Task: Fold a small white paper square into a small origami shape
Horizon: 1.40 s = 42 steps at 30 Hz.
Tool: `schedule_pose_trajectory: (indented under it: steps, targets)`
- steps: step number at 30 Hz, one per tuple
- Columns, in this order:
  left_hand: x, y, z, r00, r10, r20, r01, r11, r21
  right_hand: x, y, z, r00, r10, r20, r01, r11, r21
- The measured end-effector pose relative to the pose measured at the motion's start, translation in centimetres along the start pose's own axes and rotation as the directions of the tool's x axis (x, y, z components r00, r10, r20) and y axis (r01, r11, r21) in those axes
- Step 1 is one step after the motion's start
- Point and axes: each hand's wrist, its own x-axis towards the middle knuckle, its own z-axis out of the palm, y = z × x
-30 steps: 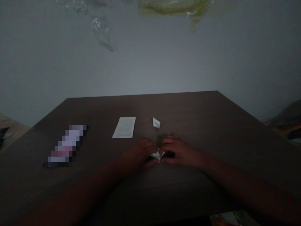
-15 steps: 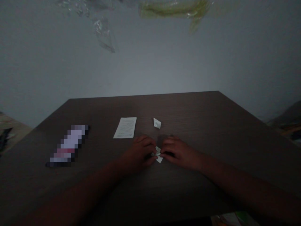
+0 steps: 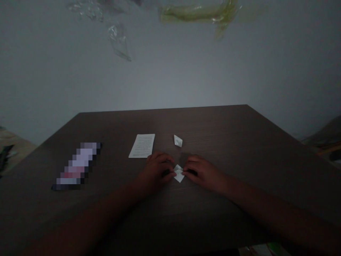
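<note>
A small folded piece of white paper point(image 3: 179, 175) lies between my two hands on the dark table, one corner pointing toward me. My left hand point(image 3: 159, 171) pinches its left side with thumb and fingertips. At the right corner, the thumb and forefinger of my right hand point(image 3: 202, 172) close on the same paper. Just beyond the hands sits another small folded paper piece point(image 3: 178, 141), touched by neither hand. A stack of printed paper sheets point(image 3: 142, 145) rests past my left hand, close to its knuckles.
On the left of the brown wooden table point(image 3: 213, 131) lies a phone-like object point(image 3: 77, 165), blurred by pixels. Behind the table rises a pale wall point(image 3: 170, 78) with clear plastic and yellow tape point(image 3: 194, 14) near the top.
My left hand has shifted slightly left, and more of the folded paper shows between my hands as a flatter diamond. The other papers stay put.
</note>
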Motion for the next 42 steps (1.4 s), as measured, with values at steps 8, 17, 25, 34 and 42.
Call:
schedule_pose_trajectory:
  steps: [8,17,25,34,42]
  targets:
    - [-0.3,0.1,0.1,0.998,-0.068,0.014,0.068,0.997,0.026,-0.1,-0.2,0.0,0.998,0.062,-0.022,-0.061,0.998,0.016]
    - [-0.6,0.0,1.0,0.994,-0.100,-0.035,0.102,0.993,0.063,0.1,-0.7,0.2,0.986,0.166,-0.025,-0.164,0.984,0.067]
    - [-0.8,0.1,1.8,0.988,-0.117,-0.100,0.126,0.988,0.086,0.1,-1.0,0.7,0.979,0.182,-0.089,-0.182,0.983,0.010]
    - [-0.7,1.3,1.2,0.993,-0.108,-0.053,0.111,0.992,0.064,0.2,-1.0,1.2,0.971,0.195,-0.137,-0.198,0.980,-0.010]
    - [-0.6,2.7,1.1,0.998,-0.059,-0.039,0.059,0.998,0.006,-0.1,-1.4,1.6,0.968,0.071,-0.240,-0.084,0.996,-0.044]
